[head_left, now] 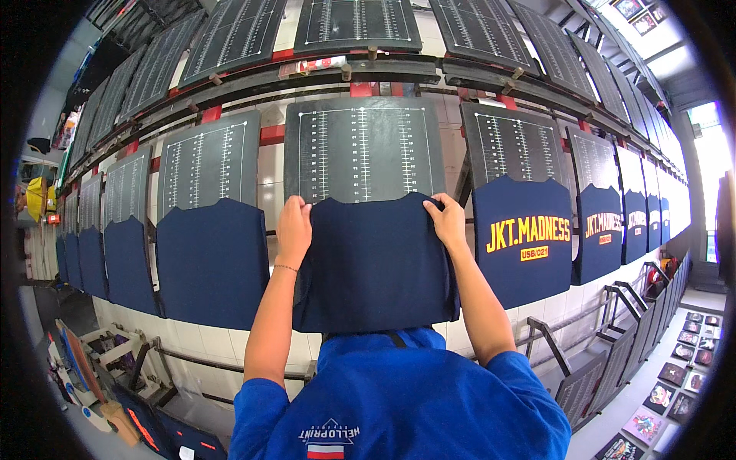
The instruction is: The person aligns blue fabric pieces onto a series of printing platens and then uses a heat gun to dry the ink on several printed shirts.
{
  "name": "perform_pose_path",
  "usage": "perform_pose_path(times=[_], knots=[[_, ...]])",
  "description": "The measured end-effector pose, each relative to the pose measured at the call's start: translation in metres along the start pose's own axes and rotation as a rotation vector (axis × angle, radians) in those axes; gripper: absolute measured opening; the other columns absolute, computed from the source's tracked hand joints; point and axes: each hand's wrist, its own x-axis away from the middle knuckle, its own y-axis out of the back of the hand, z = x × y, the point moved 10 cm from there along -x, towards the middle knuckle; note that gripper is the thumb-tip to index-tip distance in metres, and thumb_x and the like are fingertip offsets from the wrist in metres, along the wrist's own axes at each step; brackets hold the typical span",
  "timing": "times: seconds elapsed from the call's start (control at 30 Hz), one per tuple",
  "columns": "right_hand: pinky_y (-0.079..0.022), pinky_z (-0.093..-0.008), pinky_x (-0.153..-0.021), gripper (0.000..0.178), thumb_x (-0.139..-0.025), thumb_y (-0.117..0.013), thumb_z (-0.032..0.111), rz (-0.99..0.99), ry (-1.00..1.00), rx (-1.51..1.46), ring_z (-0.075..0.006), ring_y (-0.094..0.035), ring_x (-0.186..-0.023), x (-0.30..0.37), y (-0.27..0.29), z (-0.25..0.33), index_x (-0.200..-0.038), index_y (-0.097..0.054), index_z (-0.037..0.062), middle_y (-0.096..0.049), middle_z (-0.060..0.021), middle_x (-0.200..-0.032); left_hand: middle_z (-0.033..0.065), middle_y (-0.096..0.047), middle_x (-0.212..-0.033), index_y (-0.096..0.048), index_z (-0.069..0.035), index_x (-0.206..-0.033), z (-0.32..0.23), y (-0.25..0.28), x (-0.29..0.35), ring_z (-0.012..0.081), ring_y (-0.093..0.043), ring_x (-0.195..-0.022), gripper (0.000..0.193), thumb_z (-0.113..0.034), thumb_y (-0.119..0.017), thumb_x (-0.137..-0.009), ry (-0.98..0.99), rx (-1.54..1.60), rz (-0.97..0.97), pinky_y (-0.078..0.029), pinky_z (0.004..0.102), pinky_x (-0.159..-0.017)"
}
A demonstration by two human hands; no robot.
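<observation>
A navy blue cut shirt panel (372,261) lies over the lower part of a dark board (364,146) marked with white ruler lines. Its upper edge dips in a shallow neckline between two shoulder corners. My left hand (294,228) is closed at the panel's upper left corner, thumb and fingers pressed together on the cloth. At the opposite corner, my right hand (446,218) pinches the cloth between thumb and fingers. The panel's lower edge hangs close to my blue shirt (414,399).
To the left, more boards carry plain navy panels (211,261). On the right, navy panels (525,264) bear yellow and orange lettering. A dark metal rail (399,69) runs behind, with another row of boards (356,23) beyond. Several printed samples (659,399) lie at lower right.
</observation>
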Motion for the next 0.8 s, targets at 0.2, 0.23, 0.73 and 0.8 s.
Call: perform_pose_path(times=[0.2, 0.23, 0.73, 0.8], knots=[[-0.051, -0.042, -0.082, 0.026, -0.087, -0.071, 0.027, -0.028, 0.049, 0.056, -0.0368, -0.068, -0.092, 0.0, 0.0, 0.004, -0.1, -0.07, 0.0037, -0.071, -0.0193, -0.096, 0.0172, -0.059, -0.093, -0.053, -0.003, -0.096, -0.022, -0.019, -0.001, 0.0387, -0.056, -0.085, 0.015, -0.016, -0.06, -0.095, -0.15, -0.21, 0.117, -0.044, 0.049, -0.075], [-0.051, -0.0423, -0.082, 0.026, -0.088, -0.071, 0.026, -0.043, 0.07, 0.052, -0.0367, -0.067, -0.092, 0.0, 0.001, 0.006, -0.1, -0.07, 0.0039, -0.071, -0.0189, -0.096, 0.0177, -0.058, -0.092, -0.052, -0.003, -0.096, -0.018, -0.019, 0.0, 0.0396, -0.056, -0.084, 0.015, -0.016, -0.058, -0.096, -0.116, -0.175, 0.115, -0.045, 0.0493, -0.074], [-0.048, -0.043, -0.084, 0.02, -0.088, -0.071, 0.025, -0.172, 0.234, 0.245, -0.0334, -0.061, -0.096, -0.008, -0.003, 0.023, -0.1, -0.068, 0.0084, -0.067, -0.0132, -0.098, 0.015, -0.059, -0.104, -0.052, -0.004, -0.104, -0.016, -0.018, -0.021, 0.0375, -0.059, -0.091, 0.017, -0.018, -0.058, -0.095, -0.149, -0.301, 0.104, -0.048, 0.0471, -0.077], [-0.047, -0.0442, -0.087, 0.025, -0.087, -0.071, 0.023, -0.143, 0.227, 0.279, -0.0339, -0.059, -0.1, -0.007, -0.006, 0.024, -0.106, -0.066, 0.0083, -0.065, -0.0135, -0.105, 0.0149, -0.057, -0.11, -0.054, -0.003, -0.105, -0.044, -0.004, -0.008, 0.0363, -0.055, -0.097, 0.023, -0.02, -0.062, -0.091, -0.159, -0.306, 0.042, -0.045, 0.047, -0.084]])
